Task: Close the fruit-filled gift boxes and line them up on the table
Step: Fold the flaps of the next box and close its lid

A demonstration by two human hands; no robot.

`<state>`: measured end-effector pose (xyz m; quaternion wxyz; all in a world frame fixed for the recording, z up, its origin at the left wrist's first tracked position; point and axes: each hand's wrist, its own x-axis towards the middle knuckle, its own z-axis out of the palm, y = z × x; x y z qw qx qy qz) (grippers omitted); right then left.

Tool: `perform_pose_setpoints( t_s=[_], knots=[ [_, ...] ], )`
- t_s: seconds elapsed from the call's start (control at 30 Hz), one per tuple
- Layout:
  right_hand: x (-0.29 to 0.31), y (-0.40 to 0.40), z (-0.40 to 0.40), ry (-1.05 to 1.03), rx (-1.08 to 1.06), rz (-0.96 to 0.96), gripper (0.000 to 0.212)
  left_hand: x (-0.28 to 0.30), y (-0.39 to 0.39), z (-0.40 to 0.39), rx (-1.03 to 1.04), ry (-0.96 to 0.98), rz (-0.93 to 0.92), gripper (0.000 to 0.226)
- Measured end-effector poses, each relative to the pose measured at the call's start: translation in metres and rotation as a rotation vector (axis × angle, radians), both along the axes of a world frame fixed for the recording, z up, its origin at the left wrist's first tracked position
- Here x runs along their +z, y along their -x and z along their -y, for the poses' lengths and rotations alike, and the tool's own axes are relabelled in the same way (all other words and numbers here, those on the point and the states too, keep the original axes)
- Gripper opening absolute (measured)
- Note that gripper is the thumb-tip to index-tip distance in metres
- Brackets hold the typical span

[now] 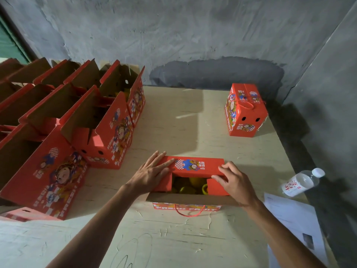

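Gift box (187, 206) on pale table (173, 238), grey walls (193, 35); left hand (152, 174) flat atop, right hand (234, 183) pinching flap (199, 165).

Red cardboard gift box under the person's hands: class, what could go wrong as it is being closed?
1. The yellow fruit fills the opening; the red top flap, pressed by the left hand and held at its edge by the right hand, may bruise it or bulge.
2. The red rope handle hangs down the near side of the red cardboard gift box and could snag during lining up.
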<state>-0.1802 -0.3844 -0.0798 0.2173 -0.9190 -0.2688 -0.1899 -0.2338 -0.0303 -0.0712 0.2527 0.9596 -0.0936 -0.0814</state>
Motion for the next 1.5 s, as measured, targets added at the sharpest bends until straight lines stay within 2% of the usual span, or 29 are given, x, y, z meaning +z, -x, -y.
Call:
perform_pose_setpoints(
  t_s=[0.2,0.33,0.4,0.6,0.73,0.83,0.9,1.03,1.07,1.13,1.23,1.3,1.4,1.47,1.5],
  knots=[
    [-0.004,-0.002,0.001,-0.13,-0.022,-0.121,0.038,-0.004,0.001,0.007,0.07,0.11,0.028,0.052],
    [-0.007,-0.001,0.0,-0.084,-0.062,-0.131,0.032,-0.008,0.0,0.009,0.12,0.117,0.058,0.051],
    [-0.003,-0.001,-0.001,-0.062,-0.05,-0.14,0.03,-0.01,0.002,0.011,0.152,0.117,0.112,0.046],
    [0.006,0.017,0.003,-0.278,-0.067,-0.248,0.015,-0.008,0.018,0.002,0.108,0.26,0.298,0.016],
    [0.002,0.027,0.014,-0.334,-0.017,-0.269,0.013,-0.003,0.04,-0.015,-0.005,0.177,0.398,0.032],
    [0.005,0.036,0.019,-0.408,0.055,-0.435,0.023,-0.003,0.054,-0.02,-0.047,0.106,0.352,0.054],
    [0.01,0.043,0.022,-0.404,0.066,-0.538,0.035,-0.004,0.062,-0.022,-0.061,0.07,0.37,0.055],
    [0.018,0.052,0.035,-0.326,0.118,-0.718,0.077,-0.009,0.077,-0.022,-0.105,0.054,0.334,0.08],
    [0.02,0.053,0.037,-0.289,0.127,-0.74,0.082,-0.008,0.08,-0.021,-0.102,0.05,0.32,0.082],
    [0.02,0.055,0.038,-0.212,0.139,-0.747,0.078,-0.004,0.085,-0.015,-0.089,0.043,0.318,0.078],
    [0.017,0.055,0.035,-0.184,0.096,-0.737,0.081,0.002,0.088,-0.003,-0.018,0.101,0.242,0.077],
    [0.013,0.055,0.032,-0.218,0.029,-0.724,0.083,0.004,0.09,0.004,0.081,0.224,0.211,0.07],
    [0.011,0.061,0.018,-0.473,-0.076,-0.764,0.071,0.008,0.088,0.023,0.261,0.401,0.259,0.052],
    [0.012,0.066,0.001,-0.666,-0.192,-0.738,0.058,0.008,0.083,0.037,0.408,0.402,0.316,0.044],
    [0.014,0.068,-0.007,-0.688,-0.251,-0.688,0.053,0.008,0.079,0.042,0.473,0.381,0.327,0.048]
  ],
)
